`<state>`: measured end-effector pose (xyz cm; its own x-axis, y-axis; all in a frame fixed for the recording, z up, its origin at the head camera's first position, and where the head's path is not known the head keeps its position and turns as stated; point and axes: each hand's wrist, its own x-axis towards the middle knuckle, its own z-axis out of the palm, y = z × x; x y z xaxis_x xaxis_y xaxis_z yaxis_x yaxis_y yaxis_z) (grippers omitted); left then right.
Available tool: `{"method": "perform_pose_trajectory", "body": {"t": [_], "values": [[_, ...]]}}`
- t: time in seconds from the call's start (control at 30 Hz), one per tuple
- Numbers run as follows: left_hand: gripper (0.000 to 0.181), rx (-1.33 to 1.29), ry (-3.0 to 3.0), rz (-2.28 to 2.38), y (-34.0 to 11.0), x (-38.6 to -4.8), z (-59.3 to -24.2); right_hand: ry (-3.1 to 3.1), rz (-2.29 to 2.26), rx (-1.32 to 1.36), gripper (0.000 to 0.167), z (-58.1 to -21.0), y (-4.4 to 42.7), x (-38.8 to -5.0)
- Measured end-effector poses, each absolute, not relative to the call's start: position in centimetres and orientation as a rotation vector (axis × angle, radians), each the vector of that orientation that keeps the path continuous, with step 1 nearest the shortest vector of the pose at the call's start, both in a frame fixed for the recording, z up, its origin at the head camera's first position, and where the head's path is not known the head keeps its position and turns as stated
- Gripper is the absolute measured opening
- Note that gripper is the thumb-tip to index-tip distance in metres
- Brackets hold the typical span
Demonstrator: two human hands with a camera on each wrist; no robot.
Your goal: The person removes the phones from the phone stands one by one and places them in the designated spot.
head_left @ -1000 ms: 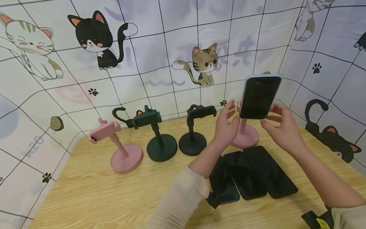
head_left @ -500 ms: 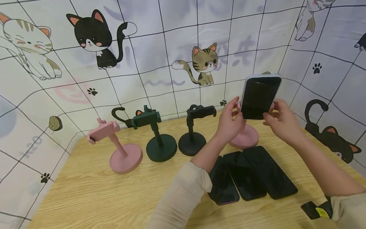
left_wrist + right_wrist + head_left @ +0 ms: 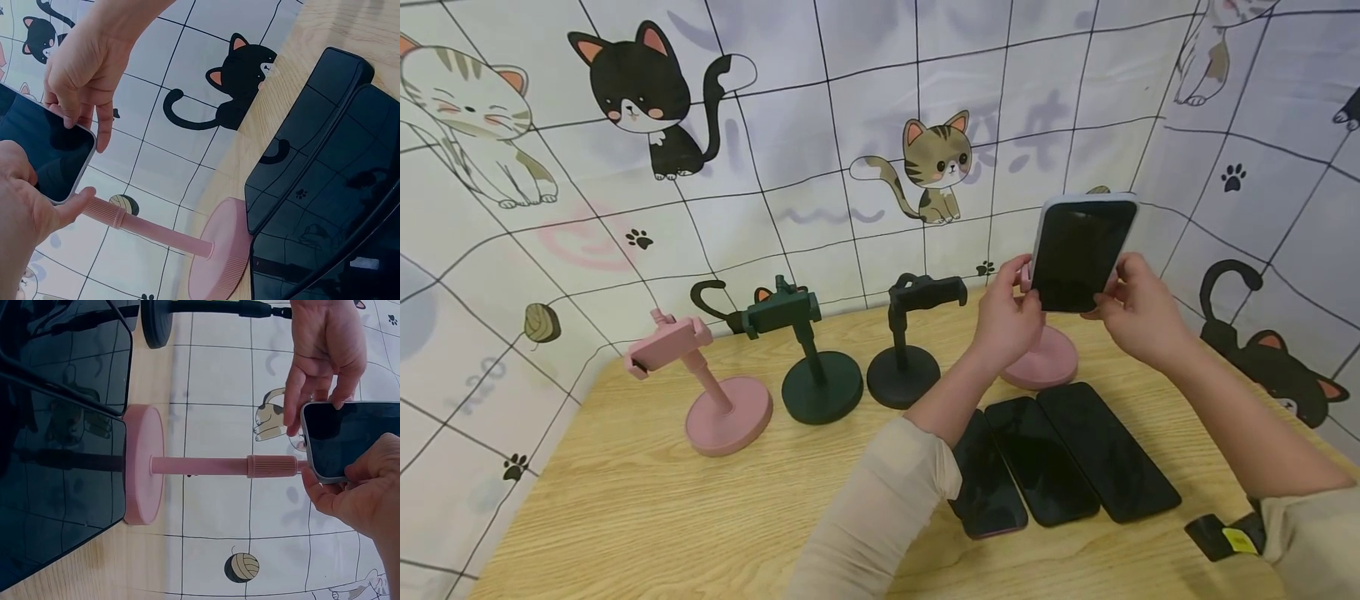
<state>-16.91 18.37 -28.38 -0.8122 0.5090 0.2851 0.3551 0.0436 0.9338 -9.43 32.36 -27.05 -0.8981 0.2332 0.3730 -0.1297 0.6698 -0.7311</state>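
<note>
An upright smartphone with a dark screen and pale case sits at the top of a pink phone stand. My left hand grips its left lower edge, thumb at the front and fingers around the side by the pink clamp. On the opposite edge, my right hand pinches the phone, its thumb near the lower corner. Seen in the left wrist view, the right hand has fingers behind the phone. The right wrist view shows the stand's stem under the phone; its clamp is mostly hidden.
Three dark phones lie side by side below the hands: a left one, a middle one and a larger right one. Another pink stand, a green stand and a black stand line the wooden table's back.
Both hands have closed in from beside the phone. Their thumbs and fingers now hold its lower sides, while the phone and stand look unmoved.
</note>
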Motion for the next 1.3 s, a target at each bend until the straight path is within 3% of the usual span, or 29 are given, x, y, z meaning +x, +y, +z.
{"method": "perform_pose_trajectory", "body": {"t": [0.8,1.3], "values": [[0.038,0.945,2.127,1.981,17.8,-16.4,-28.3,-2.385,1.055,-0.053,0.035,-27.1,31.9,-9.6],[0.039,1.044,2.021,2.032,15.6,-14.4,-26.8,-2.474,0.99,-0.061,0.032,-24.9,30.9,-6.7]]}}
